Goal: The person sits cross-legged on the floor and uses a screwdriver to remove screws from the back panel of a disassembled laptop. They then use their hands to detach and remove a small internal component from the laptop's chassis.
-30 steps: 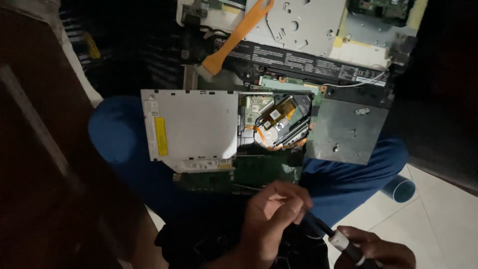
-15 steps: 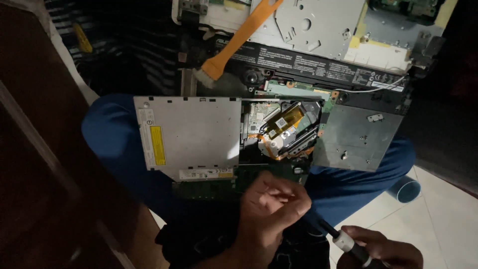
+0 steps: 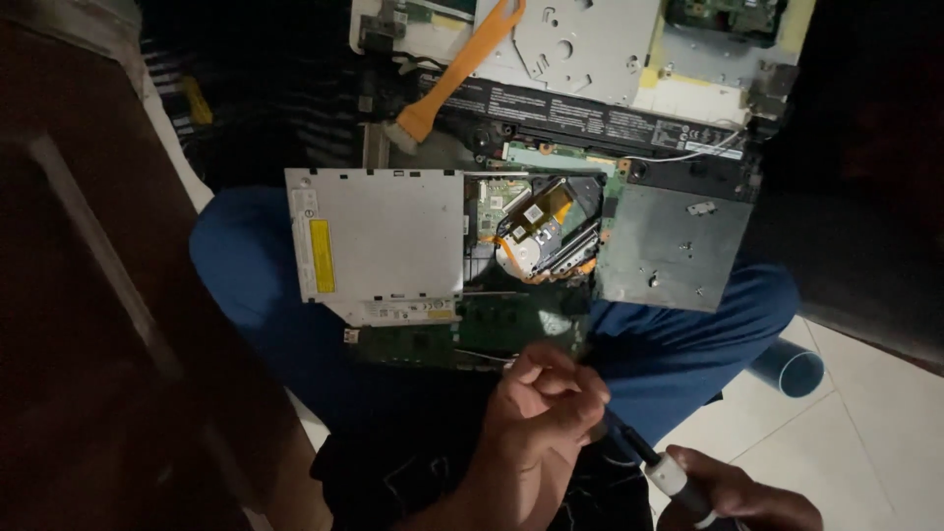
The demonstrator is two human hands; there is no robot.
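Silver metal of an optical drive [image 3: 379, 246] fills the middle of the head view, lying across our lap on the blue trousers [image 3: 688, 344]. Its cover is partly off, so on its right side the inner mechanism [image 3: 536, 231] with orange flat cable is open to see. A green circuit board [image 3: 462, 339] lies just below the drive, at its near edge.

Our left hand [image 3: 546, 403] comes up from the bottom of the picture, with the wrist bent and the fingers curled into a loose fist. Its grip is closed around the thin shaft of a screwdriver [image 3: 644, 457], and the metal tip points left toward the near edge of the green board. Our right hand [image 3: 747, 497] is low in the corner, only partly in view. Its grip is wrapped on the white and black handle of the same screwdriver, behind the left hand.

Farther from us a dismantled laptop [image 3: 610, 88] lies open, with a long black battery across it. An orange plastic pry tool [image 3: 462, 69] rests tilted on it. At right, a light blue pipe end [image 3: 787, 369] lies on the white tile floor [image 3: 875, 423].
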